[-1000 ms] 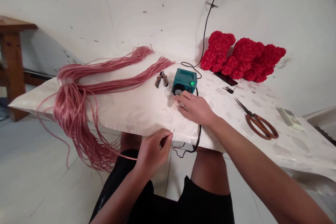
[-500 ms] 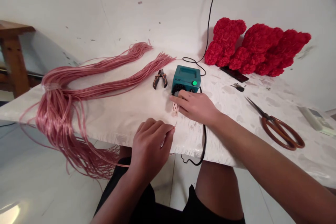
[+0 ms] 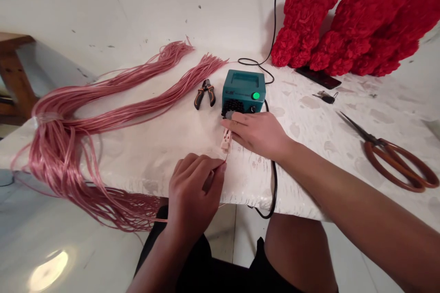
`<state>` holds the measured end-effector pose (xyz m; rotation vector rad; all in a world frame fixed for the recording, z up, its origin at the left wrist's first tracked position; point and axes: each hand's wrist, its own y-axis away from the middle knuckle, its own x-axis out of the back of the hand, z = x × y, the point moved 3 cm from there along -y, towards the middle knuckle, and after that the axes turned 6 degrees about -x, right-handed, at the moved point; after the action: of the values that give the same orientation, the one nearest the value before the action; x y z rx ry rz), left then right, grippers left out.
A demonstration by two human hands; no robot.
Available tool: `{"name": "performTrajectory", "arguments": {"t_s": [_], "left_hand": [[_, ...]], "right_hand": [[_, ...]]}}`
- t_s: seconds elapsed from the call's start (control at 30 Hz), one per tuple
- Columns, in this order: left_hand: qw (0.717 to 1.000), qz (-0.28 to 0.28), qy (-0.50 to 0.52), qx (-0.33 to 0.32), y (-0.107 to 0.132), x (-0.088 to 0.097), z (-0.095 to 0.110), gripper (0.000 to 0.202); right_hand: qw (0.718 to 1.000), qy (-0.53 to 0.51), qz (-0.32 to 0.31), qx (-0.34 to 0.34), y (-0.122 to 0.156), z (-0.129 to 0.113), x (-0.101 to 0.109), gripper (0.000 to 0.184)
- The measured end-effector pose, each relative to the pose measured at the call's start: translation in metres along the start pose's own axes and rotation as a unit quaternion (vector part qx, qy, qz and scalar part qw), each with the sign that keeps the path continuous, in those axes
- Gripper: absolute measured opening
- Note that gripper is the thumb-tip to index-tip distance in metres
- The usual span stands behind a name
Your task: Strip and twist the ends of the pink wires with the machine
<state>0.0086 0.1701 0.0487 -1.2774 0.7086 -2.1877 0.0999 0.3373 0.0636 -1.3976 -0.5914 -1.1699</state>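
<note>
While our left hand (image 3: 194,192) pinches a thin pink strand (image 3: 226,159), it looks light, soft, slippery.
Hold near the tip; at two o'clock, our open right hand (image 3: 256,133) lies empty beside a pale connector (image 3: 226,141).

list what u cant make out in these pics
Head view:
Where the pink strand goes inside the left hand: hidden by its fingers
Upper end of the pale connector: hidden by the right hand
Lettering on the teal box: too small
Far end of the black cable: cut off by the top edge
</note>
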Motion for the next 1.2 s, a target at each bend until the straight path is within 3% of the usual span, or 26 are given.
{"name": "performTrajectory", "arguments": {"t_s": [0.4, 0.83, 1.2], "left_hand": [[0.999, 0.028, -0.001, 0.016, -0.009, -0.004, 0.004, 0.012], [0.994, 0.020, 0.005, 0.106, -0.013, -0.005, -0.002, 0.011], [0.996, 0.004, -0.016, 0.083, -0.017, -0.004, 0.001, 0.014]], "right_hand": [[0.999, -0.004, 0.030, -0.012, 0.001, -0.003, 0.002, 0.027], [0.999, -0.004, 0.028, -0.019, 0.002, -0.003, 0.003, 0.027], [0.999, -0.014, 0.005, -0.031, 0.002, -0.004, 0.002, 0.029]]}}
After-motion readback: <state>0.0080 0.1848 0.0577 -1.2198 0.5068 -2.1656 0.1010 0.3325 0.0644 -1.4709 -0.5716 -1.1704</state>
